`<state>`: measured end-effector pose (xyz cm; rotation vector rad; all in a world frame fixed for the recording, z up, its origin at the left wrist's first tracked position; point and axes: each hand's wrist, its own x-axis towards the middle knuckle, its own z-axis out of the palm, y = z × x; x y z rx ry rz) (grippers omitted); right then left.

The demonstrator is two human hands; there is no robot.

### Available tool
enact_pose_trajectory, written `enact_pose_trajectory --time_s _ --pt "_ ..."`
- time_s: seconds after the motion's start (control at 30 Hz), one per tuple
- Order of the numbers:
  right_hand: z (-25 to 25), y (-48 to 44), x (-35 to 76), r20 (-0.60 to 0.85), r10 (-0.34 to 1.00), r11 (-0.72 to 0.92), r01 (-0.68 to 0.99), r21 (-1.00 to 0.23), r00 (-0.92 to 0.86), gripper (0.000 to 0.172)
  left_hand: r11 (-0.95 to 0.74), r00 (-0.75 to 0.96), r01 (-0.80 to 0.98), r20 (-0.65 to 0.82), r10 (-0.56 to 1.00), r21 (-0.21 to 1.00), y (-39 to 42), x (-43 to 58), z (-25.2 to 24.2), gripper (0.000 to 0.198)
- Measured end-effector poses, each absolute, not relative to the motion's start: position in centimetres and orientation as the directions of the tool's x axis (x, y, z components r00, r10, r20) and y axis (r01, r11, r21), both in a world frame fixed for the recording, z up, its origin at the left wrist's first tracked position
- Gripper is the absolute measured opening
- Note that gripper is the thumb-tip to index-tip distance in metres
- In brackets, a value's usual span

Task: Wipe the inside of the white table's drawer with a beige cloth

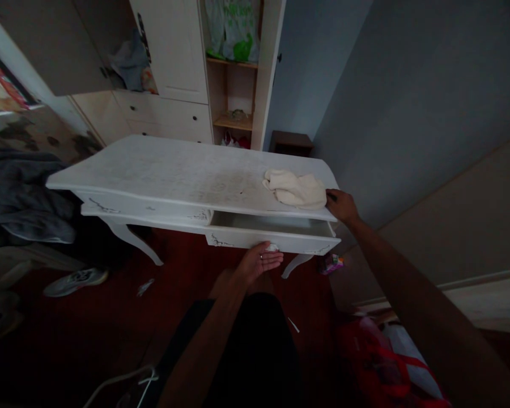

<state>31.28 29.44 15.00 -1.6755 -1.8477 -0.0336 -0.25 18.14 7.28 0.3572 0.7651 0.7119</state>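
Note:
A white table point(161, 170) with curved legs and a smudged top stands in front of me. Its right drawer point(276, 224) is pulled partway out. My left hand point(261, 262) is at the pale knob point(272, 247) on the drawer front, palm turned up and fingers stretched out. At the table's right edge is my right hand point(342, 205), its fingers closed by a small dark thing point(331, 197) that I cannot make out. Close beside those fingers, a crumpled cream cloth point(297, 190) lies on the tabletop.
Behind the table stands a white wardrobe point(174, 62) with open shelves and a plastic bag point(238, 34). Dark clothes point(25, 192) are heaped at left. A shoe point(76, 281), a small pink box point(332, 263) and a red bag point(378, 362) are on the floor.

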Motion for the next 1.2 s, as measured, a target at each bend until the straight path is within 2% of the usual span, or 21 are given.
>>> enact_pose_trajectory --time_s 0.3,0.7,1.2 --pt "14.7 29.7 31.4 0.462 0.887 0.171 0.911 -0.374 0.024 0.037 0.686 0.438 -0.505 -0.53 0.726 0.523 22.2 1.4 8.3 0.019" --pt "14.9 29.5 31.2 0.455 0.89 0.172 0.909 -0.379 0.021 0.037 0.666 0.406 -0.53 -0.532 0.743 0.525 25.6 2.2 7.8 0.017" --pt "14.9 29.5 31.2 0.446 0.895 0.16 0.925 -0.344 0.011 0.038 0.696 0.464 -0.512 -0.52 0.717 0.503 26.3 1.9 7.6 0.014"
